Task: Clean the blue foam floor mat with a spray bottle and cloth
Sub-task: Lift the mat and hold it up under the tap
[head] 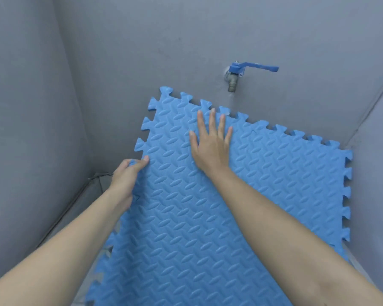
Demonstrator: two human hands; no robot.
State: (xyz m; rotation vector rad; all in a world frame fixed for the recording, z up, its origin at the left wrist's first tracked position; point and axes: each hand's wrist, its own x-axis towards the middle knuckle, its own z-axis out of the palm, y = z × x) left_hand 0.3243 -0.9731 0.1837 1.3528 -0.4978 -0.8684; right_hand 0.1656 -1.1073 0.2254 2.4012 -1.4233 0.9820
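While the mat (199, 206) leans tilted against the grey wall (142, 51) in a corner, cleaning looks barely begun: no spray bottle or cloth in view, and I can't tell any wet patches or foam on the surface. Left hand (128, 173) pinches the mat's jagged left edge, fingers curled round a tab. Right hand (210, 146) lies flat on the upper face, fingers spread and straight, pressing it toward the wall. My guess is this is positioning only; spraying and wiping are all still left, and both hands are busy, so one must let go to fetch tools. Tap (234, 78) with a blue lever handle (261, 67) sticks out of the wall just above the mat's top edge, apart from it. Side wall (20, 129) close on the left, tight space.
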